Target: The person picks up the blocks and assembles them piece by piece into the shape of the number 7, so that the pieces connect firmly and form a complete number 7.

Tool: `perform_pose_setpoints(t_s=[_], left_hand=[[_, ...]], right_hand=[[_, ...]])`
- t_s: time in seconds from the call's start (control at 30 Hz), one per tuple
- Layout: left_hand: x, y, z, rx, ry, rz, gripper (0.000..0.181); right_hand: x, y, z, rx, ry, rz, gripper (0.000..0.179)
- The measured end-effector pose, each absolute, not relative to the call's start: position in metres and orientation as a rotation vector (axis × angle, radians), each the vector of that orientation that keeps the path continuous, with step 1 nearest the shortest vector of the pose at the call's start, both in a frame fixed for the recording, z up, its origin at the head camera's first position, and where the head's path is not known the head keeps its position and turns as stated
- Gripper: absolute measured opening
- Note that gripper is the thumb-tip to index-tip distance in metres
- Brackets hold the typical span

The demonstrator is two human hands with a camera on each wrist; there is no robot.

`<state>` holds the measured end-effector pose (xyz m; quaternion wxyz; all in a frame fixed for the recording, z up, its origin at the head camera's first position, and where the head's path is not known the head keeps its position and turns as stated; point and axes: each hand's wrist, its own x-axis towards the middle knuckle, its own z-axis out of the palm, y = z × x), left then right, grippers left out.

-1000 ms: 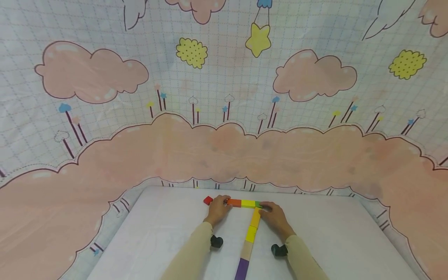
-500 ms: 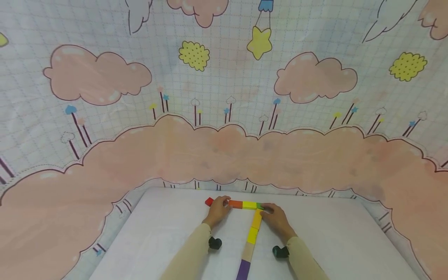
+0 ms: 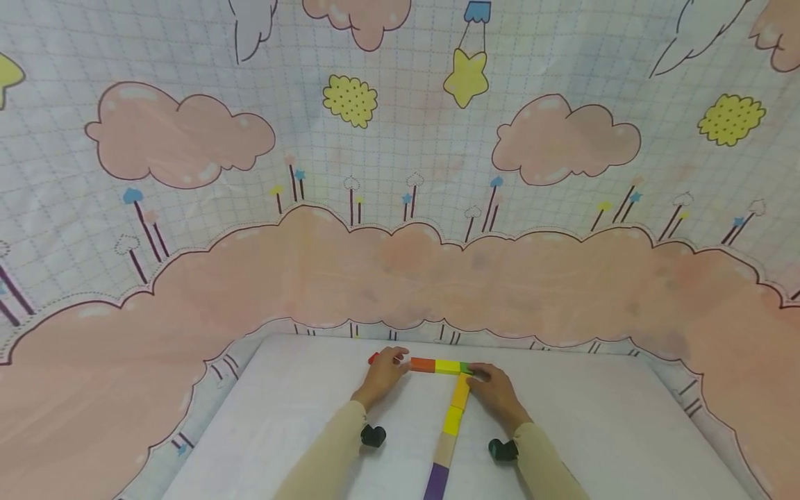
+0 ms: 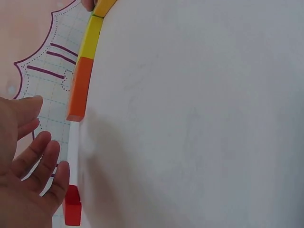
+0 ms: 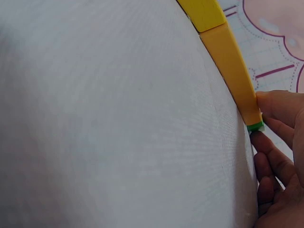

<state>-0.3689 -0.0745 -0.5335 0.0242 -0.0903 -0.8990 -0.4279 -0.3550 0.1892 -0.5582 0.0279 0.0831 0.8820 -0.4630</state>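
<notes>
My left hand (image 3: 382, 375) is spread loosely and holds nothing, just off the left end of a short row of blocks. That row has an orange block (image 3: 423, 364), a yellow block (image 3: 447, 367) and a green block (image 3: 464, 367). A red block (image 4: 72, 211) lies beside my left fingers, partly covered by them in the head view. At the row's right end, my right hand (image 3: 498, 396) grips the green block, with its thumb against the amber block (image 5: 230, 71). The green block is mostly hidden by fingers and the amber block in the right wrist view.
From the amber block, a slanting line runs toward me: a second yellow block (image 3: 453, 420), a tan block (image 3: 444, 450) and a purple block (image 3: 436, 482). All lie on the white table (image 3: 300, 389). Behind its far edge hangs a cloud-patterned cloth (image 3: 400, 271).
My left hand has let go of the orange block's end and moved slightly left, its fingers opening, over part of the red block. My right hand stays at the green block.
</notes>
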Motion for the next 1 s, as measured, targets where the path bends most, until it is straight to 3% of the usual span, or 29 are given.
perform_pose_setpoints(t_s=[0.33, 1.0], left_hand=[[-0.370, -0.086, -0.525, -0.446, -2.701, -1.223, 0.034], [-0.357, -0.104, -0.511, -0.440, -2.592, -1.222, 0.032]], right_hand=[[-0.358, 0.191, -0.561, 0.267, 2.704, -1.453, 0.033], [-0.354, 0.190, -0.562, 0.293, 2.703, -1.456, 0.033]])
